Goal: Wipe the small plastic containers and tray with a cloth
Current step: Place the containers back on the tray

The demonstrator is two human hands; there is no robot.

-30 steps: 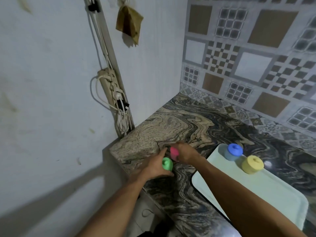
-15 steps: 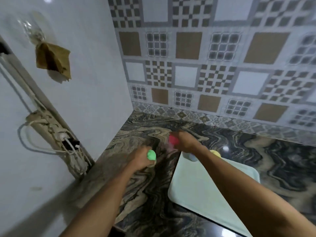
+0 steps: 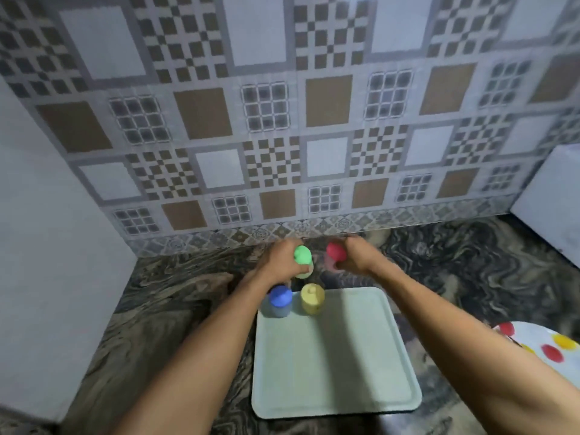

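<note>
My left hand (image 3: 277,262) grips the green-lidded container (image 3: 303,258), my right hand (image 3: 359,257) the red-lidded container (image 3: 335,252), bodies blurred, beyond the tray (image 3: 332,356).

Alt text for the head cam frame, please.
The left hand holds a green-lidded container and the right hand a red-lidded container, beyond a pale green tray. A blue-lidded container and a yellow-lidded container stand at the tray's far left corner.

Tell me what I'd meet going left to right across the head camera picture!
Blue-lidded small plastic container → green-lidded small plastic container → red-lidded small plastic container → white plate with red and yellow dots.
</note>
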